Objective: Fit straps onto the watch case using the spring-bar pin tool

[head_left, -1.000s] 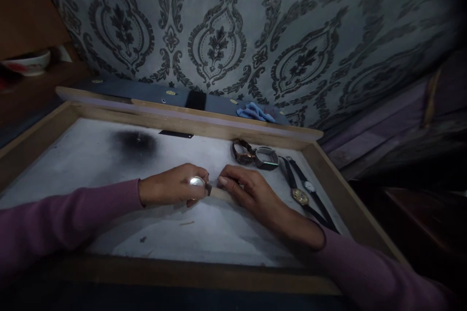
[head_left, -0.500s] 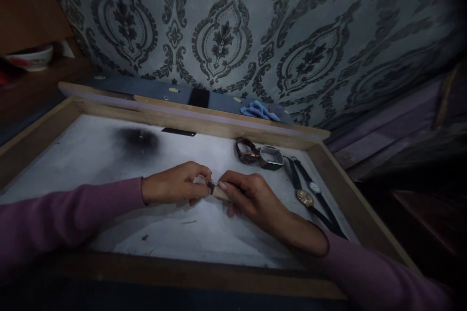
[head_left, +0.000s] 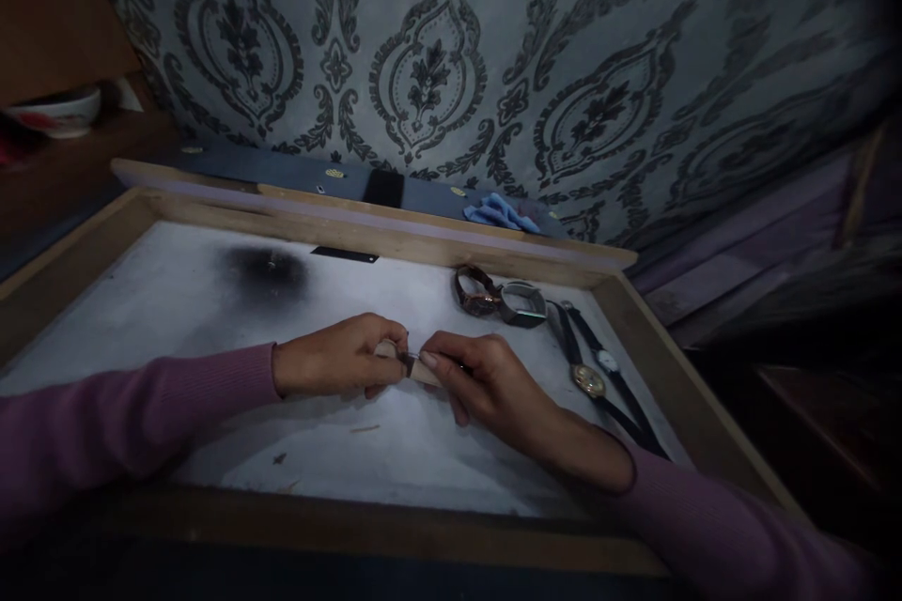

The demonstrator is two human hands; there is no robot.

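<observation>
Over a wooden tray (head_left: 437, 244), your left hand (head_left: 338, 359) grips a round-faced watch (head_left: 386, 350) between thumb and curled fingers, its pale strap (head_left: 423, 374) extending toward your right fingertips. Your right hand (head_left: 497, 385) pinches a slim tool (head_left: 413, 355) at the strap's case end, while a brown-strapped wristwatch (head_left: 479, 303) lies just beyond those fingers.

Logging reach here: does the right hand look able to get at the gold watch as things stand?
Probably yes: the gold watch lies uncovered close by, nothing seen blocking it. But the right hand pinches what looks like a slim tool and may need to free itself first.
</observation>
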